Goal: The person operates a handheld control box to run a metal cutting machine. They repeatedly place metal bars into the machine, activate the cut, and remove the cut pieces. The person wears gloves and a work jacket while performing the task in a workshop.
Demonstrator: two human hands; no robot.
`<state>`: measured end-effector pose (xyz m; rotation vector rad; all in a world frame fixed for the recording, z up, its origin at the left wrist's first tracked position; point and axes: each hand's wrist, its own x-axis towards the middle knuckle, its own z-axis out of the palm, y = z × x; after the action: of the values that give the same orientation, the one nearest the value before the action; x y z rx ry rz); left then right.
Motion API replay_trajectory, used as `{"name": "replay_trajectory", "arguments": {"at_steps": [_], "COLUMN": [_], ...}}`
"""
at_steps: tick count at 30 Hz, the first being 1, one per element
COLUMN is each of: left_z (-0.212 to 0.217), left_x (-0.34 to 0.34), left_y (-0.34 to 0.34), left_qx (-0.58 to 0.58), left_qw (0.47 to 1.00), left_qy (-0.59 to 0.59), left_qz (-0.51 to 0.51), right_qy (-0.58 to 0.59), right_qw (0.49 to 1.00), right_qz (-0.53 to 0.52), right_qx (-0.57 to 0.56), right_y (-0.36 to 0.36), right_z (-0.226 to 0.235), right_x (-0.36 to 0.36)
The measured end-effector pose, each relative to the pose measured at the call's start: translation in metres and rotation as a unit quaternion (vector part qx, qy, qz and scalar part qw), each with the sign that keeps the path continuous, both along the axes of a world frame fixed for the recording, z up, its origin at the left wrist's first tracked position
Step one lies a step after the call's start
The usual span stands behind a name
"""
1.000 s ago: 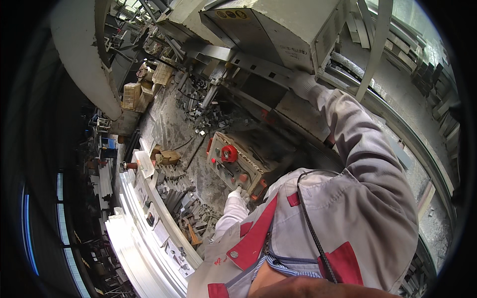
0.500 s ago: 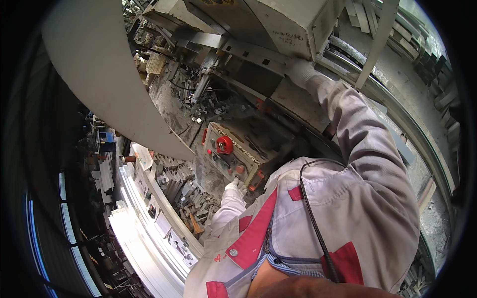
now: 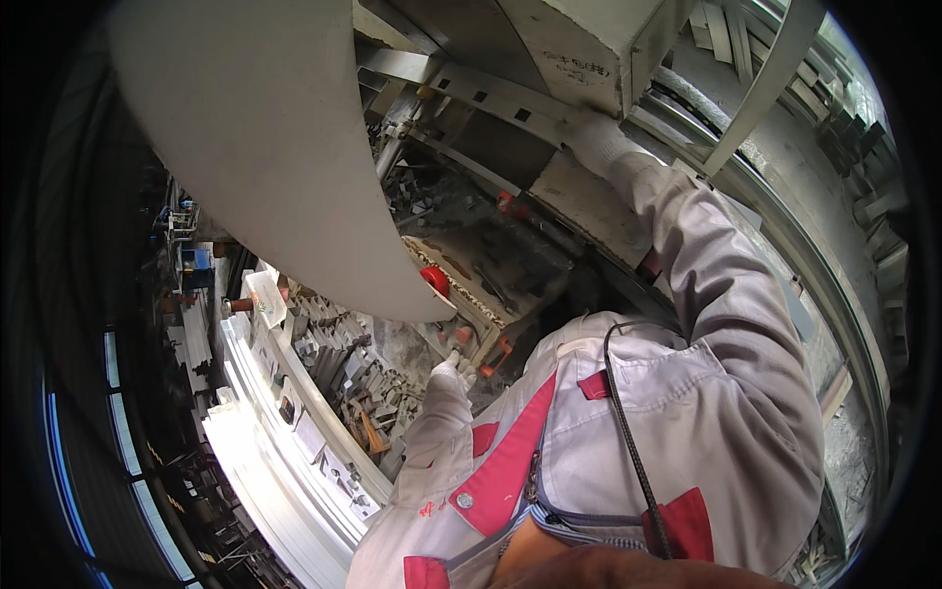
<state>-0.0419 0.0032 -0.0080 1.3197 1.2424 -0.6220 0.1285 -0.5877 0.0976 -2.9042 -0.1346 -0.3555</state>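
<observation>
At the control box (image 3: 461, 294) near centre, my gloved left hand (image 3: 453, 371) touches its lower edge, fingers curled; I can't tell what they grip. The red knob (image 3: 435, 281) sits at 11 o'clock from it. My right hand (image 3: 601, 143) clasps the perforated metal bar (image 3: 510, 98), which runs from 10 to 4 o'clock.

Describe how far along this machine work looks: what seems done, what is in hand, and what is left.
Done: cut metal pieces lie piled beside the machine. In hand: the gloved left hand rests at the control panel near its red knob, while the gloved right hand reaches up to the slotted metal bar under the grey housing. What is left cannot be told from this view.
</observation>
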Motion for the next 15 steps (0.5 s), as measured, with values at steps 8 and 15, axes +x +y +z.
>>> {"name": "replay_trajectory", "arguments": {"at_steps": [8,15], "left_z": [-0.023,-0.016], "left_x": [-0.004,-0.005], "left_y": [0.022,0.009], "left_qx": [-0.043,0.022], "left_qw": [0.998,0.998], "left_qy": [-0.039,-0.06], "left_qz": [-0.009,-0.014], "right_qy": [0.023,-0.038], "right_qw": [0.999,0.999], "right_qz": [-0.019,0.003], "right_qx": [-0.015,0.009], "right_y": [0.004,0.001], "right_z": [0.006,0.007], "right_x": [0.002,-0.005]}}
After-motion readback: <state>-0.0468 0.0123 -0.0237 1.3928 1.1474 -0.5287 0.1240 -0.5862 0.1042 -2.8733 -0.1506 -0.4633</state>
